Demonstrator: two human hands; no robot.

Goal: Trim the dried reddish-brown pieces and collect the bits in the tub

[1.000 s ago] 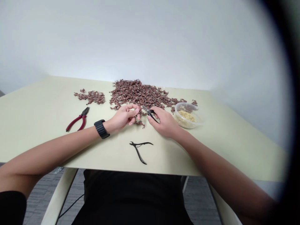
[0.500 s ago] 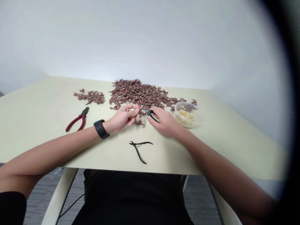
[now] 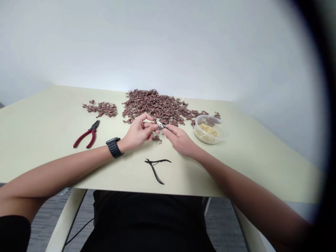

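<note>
My left hand [image 3: 139,131], with a black watch on its wrist, pinches a small reddish-brown piece that its fingertips mostly hide. Closed around a small pair of pliers [image 3: 161,125] with dark handles is my right hand [image 3: 181,139]. The metal jaws point up and left, right by the left fingertips; whether they touch the piece I cannot tell. Behind both hands spreads a large heap of reddish-brown pieces [image 3: 154,105]. A few loose pieces [image 3: 157,139] lie on the table just below the left fingers.
Red-handled pliers [image 3: 91,133] lie at the left, below a smaller pile of brown pieces [image 3: 103,109]. Black nippers [image 3: 155,169] rest near the table's [image 3: 126,178] front edge. To the right stands a clear round tub [image 3: 201,137] with small golden bits [image 3: 208,130] inside.
My right hand has turned the pliers, so their handles now sit closer together and mostly inside the hand. The left index finger has lifted and bent away from the thumb.
</note>
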